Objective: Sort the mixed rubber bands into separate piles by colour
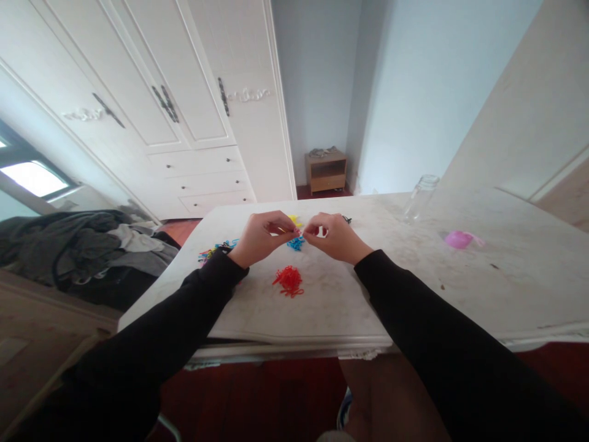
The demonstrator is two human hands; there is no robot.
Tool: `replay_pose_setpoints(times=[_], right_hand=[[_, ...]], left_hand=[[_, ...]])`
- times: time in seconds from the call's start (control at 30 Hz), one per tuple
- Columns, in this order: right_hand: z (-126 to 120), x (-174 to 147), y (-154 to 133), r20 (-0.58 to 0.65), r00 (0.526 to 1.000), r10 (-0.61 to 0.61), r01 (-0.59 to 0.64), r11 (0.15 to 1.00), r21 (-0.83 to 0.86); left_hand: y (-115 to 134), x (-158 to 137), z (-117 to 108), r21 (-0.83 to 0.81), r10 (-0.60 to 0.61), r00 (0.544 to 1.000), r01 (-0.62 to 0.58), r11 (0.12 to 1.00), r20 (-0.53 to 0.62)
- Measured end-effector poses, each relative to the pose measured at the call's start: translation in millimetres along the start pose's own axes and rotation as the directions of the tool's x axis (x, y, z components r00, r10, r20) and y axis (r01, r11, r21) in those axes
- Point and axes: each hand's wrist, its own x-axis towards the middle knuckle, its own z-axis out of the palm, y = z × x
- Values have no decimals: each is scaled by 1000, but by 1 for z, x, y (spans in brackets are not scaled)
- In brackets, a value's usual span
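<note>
The left hand [264, 239] and right hand [335, 238] meet over the middle of the white table [331, 310], thumb and forefinger of each curled to the tips. A small reddish band [299, 232] seems pinched where the tips come together; its shape is too small to tell.

The red heap [289, 281] lies toward the near edge, the blue heap [296, 244] just below the fingertips, the yellow heap [295, 219] beyond. The black heap [347, 219] is partly hidden behind the right hand. These look parted by colour already; the mixed heap [211, 253] by the left edge appears not yet sorted.

A glass jar [419, 199] stands near the far edge, its contents, if any, indistinct.
</note>
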Motion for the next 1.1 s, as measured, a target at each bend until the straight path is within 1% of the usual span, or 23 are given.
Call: replay_pose_setpoints(times=[0.13, 0.23, 0.3, 0.43, 0.57, 0.8, 0.93, 1.03, 1.1], right_hand=[[-15, 1, 3, -38, 998, 57, -58, 998, -32], [-33, -1, 12, -17, 993, 117, -118, 992, -37], [-46, -4, 20, 32, 988, 149, -148, 988, -50], [-61, -10, 28, 204, 959, 195, -179, 979, -95], [-63, -14, 30, 292, 927, 235, -200, 969, -146], [-65, -16, 31, 305, 912, 273, -198, 946, -256], [-65, -16, 32, 271, 928, 257, -184, 946, -267], [-63, -15, 33, 243, 949, 201, -148, 964, -219], [-61, -15, 33, 241, 955, 176, -133, 974, -185]], left_hand=[[-3, 1, -1, 1, -28, 1000, 28, 1000, -4], [-7, 2, -2, 3, -55, 998, 55, 998, -14], [-9, 2, -3, 5, -74, 997, 74, 997, -11], [-11, 2, -3, -5, -99, 995, 99, 995, 6], [-11, 1, -3, 6, -105, 994, 105, 994, 14], [-10, 2, -3, 14, -100, 995, 99, 995, 19], [-9, 2, -3, 26, -100, 995, 99, 995, 21], [-9, 2, -3, 27, -96, 995, 95, 995, 25], [-8, 2, -3, 31, -93, 995, 92, 995, 26]])
